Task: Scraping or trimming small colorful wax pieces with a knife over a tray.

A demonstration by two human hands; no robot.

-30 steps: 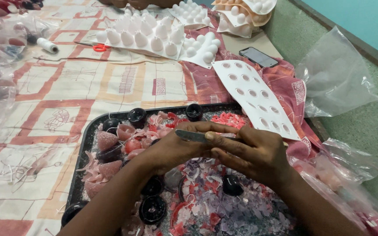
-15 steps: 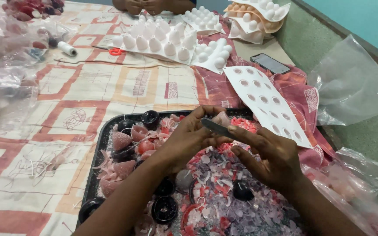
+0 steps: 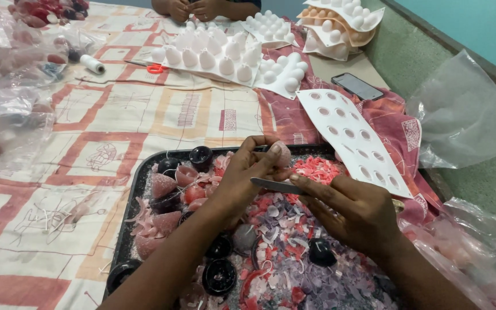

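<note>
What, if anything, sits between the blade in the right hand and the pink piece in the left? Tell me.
Nothing visible does. The left hand pinches the small pink piece at its fingertips above the black tray, and the thin blade in the right hand lies just under it, with no scrap or mould between them.

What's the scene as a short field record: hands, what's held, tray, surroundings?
left hand: holds a small pink candle at the fingertips
right hand: holds a thin metal blade against the candle
tray: black, full of pink, red and purple wax shavings and dark and pink candles
behind: white moulds, perforated white sheet, phone, thread spool
other person: hands at the far edge
</note>
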